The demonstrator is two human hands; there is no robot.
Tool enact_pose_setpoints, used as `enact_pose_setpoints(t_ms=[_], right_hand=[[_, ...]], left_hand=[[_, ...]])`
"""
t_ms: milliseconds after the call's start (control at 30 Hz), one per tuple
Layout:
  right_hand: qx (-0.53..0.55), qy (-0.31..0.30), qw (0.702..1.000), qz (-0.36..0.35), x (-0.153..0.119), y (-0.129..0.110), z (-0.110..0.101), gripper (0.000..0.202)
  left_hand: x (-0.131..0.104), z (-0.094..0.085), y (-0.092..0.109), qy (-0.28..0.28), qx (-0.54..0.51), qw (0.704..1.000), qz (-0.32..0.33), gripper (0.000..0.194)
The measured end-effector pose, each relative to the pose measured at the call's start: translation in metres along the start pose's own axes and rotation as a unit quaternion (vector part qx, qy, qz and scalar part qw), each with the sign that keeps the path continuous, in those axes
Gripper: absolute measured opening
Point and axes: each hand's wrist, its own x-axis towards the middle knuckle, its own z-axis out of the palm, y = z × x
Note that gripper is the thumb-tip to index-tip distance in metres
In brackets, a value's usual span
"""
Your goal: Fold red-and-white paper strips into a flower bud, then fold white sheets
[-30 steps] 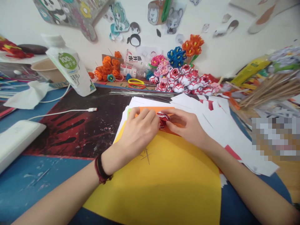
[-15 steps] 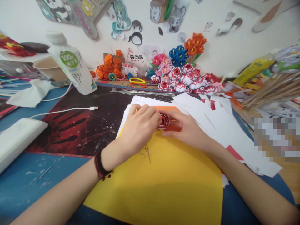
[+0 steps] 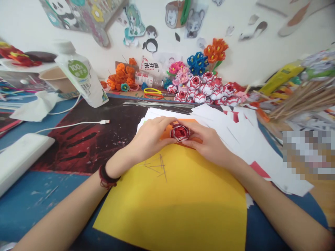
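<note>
Both hands meet over the middle of the desk; the left hand and the right hand close from either side on a small red-and-white paper flower, fingers curled around it, thumbs and fingertips pressing its rim so that the open top faces up; neither hand has anything else in it. The flower sits just above an orange sheet, at the far edge of a large yellow sheet that bears a few thin pencil lines; the left wrist wears a dark red cord bracelet. White paper sheets fan out to the right of the hands; a bundle of thin wires lies just beyond them. Further back, against the wall, a heap of finished red-and-white flowers rests beside orange flowers and a blue bunch; yellow-handled scissors lie between the heaps. To the left a white bottle leans, a white cable trails across the dark red mat, and a white box sits at the near edge; wooden sticks lie far right.
</note>
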Motion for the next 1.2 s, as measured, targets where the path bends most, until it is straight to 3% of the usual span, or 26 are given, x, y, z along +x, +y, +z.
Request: enact_pose_setpoints(t_ms=[433, 733, 1033, 1200], right_hand=[[-0.09, -0.006, 0.995, -0.047, -0.007, 0.007, 0.004, 0.061], [-0.049, 0.025, 0.998, 0.003, -0.004, 0.007, 0.004, 0.063], [-0.041, 0.075, 0.995, -0.046, -0.002, -0.005, 0.002, 0.046], [-0.079, 0.094, 0.991, -0.058, -0.003, -0.011, 0.008, 0.049]], left_hand=[[-0.003, 0.011, 0.008, 0.053, 0.05, 0.997, -0.03, 0.032], [-0.001, 0.011, 0.001, 0.032, 0.001, 0.999, -0.016, 0.04], [-0.003, 0.016, 0.003, 0.081, 0.013, 0.993, -0.081, 0.023], [-0.004, 0.021, 0.007, 0.108, -0.028, 0.985, -0.131, 0.028]])
